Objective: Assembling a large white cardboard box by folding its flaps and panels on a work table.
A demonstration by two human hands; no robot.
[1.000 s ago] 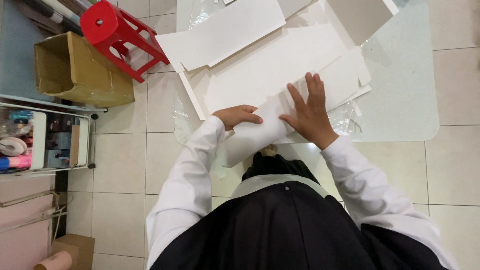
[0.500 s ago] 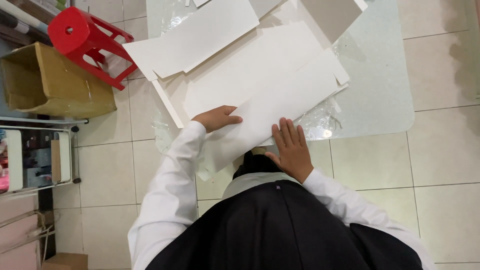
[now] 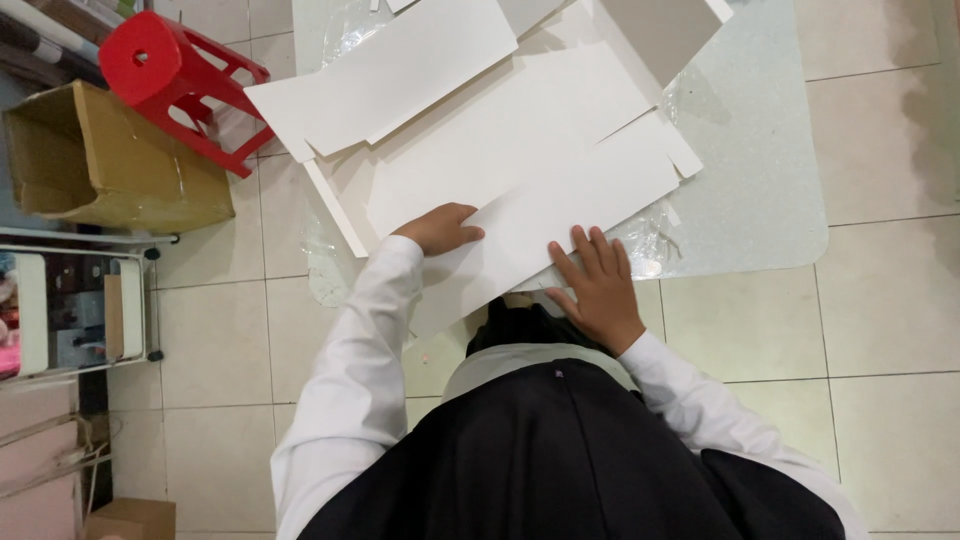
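A flat white cardboard sheet (image 3: 540,215) is pressed on the glass table (image 3: 760,150) by the left hand (image 3: 440,228), fingers curled, and the right hand (image 3: 598,285), fingers spread flat, nothing grasped.

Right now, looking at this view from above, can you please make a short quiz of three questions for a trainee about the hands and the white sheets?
1. True or false: both hands lie flat on the same white cardboard sheet.
2. Which thing stands on the floor next to the open brown carton? A) a red stool B) a blue bucket C) a green chair
3. Fill in: the sheets lie on a ____ table with a rounded corner.

Key
1. True: the left hand and the right hand both press on it, fingers spread.
2. A, the red stool.
3. Glass.
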